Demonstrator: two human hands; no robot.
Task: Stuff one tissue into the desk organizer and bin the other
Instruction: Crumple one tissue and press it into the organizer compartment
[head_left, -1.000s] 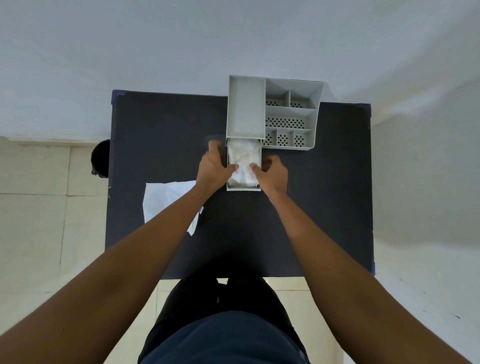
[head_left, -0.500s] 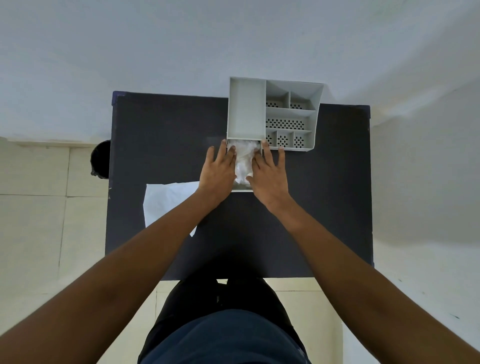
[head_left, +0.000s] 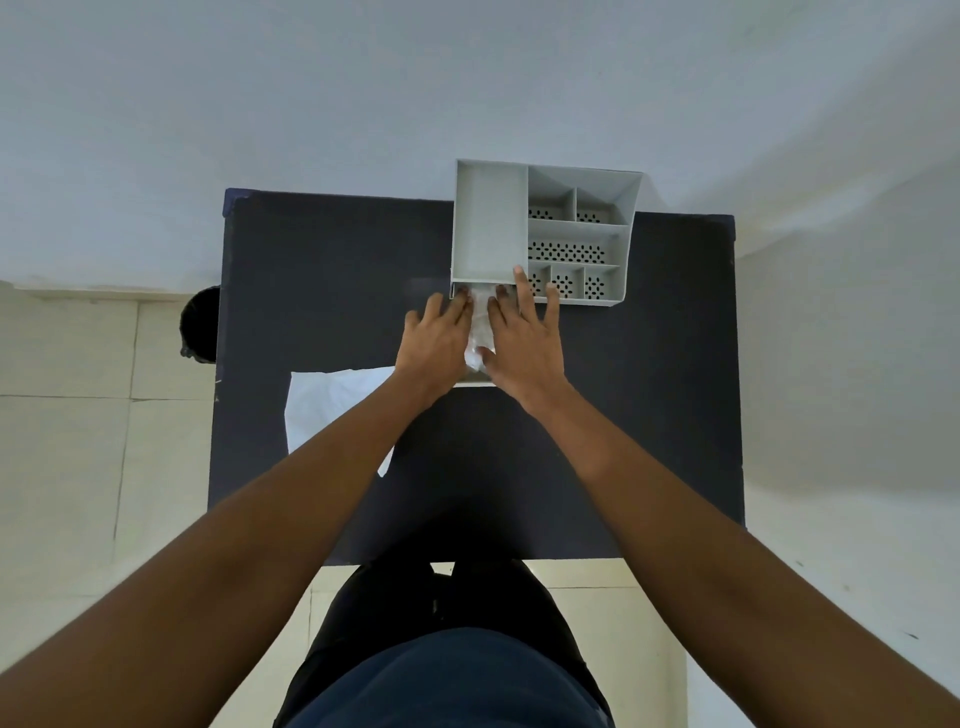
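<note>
A grey desk organizer stands at the far edge of the dark table, with its drawer pulled out toward me. A crumpled white tissue lies in the drawer. My left hand and my right hand lie flat side by side on top of it, fingers stretched toward the organizer's body. They cover most of the tissue and the drawer. The other tissue lies flat on the table to the left, partly under my left forearm.
A black bin stands on the tiled floor just past the table's left edge. The organizer's right half has several small perforated compartments. A white wall runs behind the table.
Both hands went from pinching the tissue at the drawer's sides to lying flat over it, fingers reaching forward to the organizer's front. The tissue sits lower in the drawer.
</note>
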